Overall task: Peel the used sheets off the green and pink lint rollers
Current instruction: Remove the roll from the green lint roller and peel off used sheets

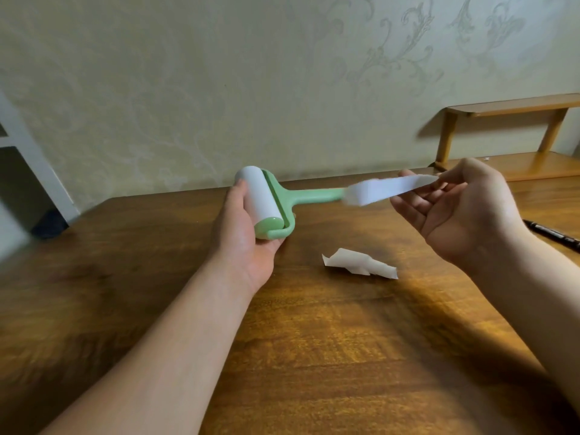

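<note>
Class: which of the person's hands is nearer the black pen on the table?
Right. The right hand, pinching a peeled sheet, hovers just left of the pen; the left hand grips the green lint roller much farther left.

I am holding the lint roller [266, 202] in my left hand [248, 227] over the far middle of the table [314, 356], its handle pointing right toward my right hand [464, 211]. My right hand is pinching a loose sheet [392, 189], which is reaching leftward in front of the handle's end. A crumpled sheet [357, 265] is lying on the table between my hands, nearer to me. A pen [552, 235] is lying at the right edge, with a shelf [518, 133] standing behind it by the wall.
</note>
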### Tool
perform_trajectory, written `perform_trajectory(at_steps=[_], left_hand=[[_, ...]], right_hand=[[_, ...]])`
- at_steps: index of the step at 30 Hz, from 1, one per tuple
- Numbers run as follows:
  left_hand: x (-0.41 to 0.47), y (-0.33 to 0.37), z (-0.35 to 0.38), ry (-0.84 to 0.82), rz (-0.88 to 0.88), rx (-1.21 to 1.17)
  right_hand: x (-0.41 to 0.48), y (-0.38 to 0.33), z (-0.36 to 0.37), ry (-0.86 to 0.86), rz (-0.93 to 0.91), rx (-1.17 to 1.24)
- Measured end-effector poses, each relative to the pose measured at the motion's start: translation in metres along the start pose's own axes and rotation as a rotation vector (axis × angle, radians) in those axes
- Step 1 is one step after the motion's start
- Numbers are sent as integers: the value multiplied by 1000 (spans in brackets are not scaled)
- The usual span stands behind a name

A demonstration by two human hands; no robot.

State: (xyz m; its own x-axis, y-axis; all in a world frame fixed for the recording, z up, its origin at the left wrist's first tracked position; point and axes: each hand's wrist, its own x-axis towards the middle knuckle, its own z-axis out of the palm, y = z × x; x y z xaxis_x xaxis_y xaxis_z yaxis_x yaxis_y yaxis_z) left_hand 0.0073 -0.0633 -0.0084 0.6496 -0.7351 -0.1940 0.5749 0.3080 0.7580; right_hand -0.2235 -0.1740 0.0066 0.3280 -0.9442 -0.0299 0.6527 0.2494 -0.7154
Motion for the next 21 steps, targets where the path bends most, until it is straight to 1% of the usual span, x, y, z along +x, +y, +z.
perform_trajectory(at_steps=[3, 5, 7, 8, 10, 11, 13, 15, 16, 17, 18, 21], left_hand=[[0, 1, 0, 14, -2, -2], [0, 1, 0, 20, 7, 18], [0, 2, 1, 32, 20, 30], [0, 2, 2, 37, 26, 35], [-1, 3, 2, 39, 47, 49], [-2, 4, 2, 40, 59, 56], [-4, 5, 1, 54, 74, 59], [-6, 6, 1, 55, 78, 52], [-7, 7, 1, 50, 80, 49], [-8, 7, 2, 46, 80, 47], [-8, 7, 2, 44, 82, 48], [-9, 5, 3, 32, 92, 67]], right_hand=[[1, 0, -1, 6, 15, 16], [-1, 0, -1, 5, 22, -29], [-5, 0, 2, -37, 32, -152], [-8, -1, 4, -85, 44, -247], [-13, -1, 7, -234, 68, -521], [-16, 0, 9, -313, 67, -709], [-20, 8, 9, -426, 16, -1169], [-20, 16, 8, -450, -101, -1634], [-20, 19, 8, -442, -146, -1777], [-19, 21, 9, -428, -163, -1826], [-17, 22, 8, -409, -165, -1809], [-11, 22, 4, -342, -203, -1682]])
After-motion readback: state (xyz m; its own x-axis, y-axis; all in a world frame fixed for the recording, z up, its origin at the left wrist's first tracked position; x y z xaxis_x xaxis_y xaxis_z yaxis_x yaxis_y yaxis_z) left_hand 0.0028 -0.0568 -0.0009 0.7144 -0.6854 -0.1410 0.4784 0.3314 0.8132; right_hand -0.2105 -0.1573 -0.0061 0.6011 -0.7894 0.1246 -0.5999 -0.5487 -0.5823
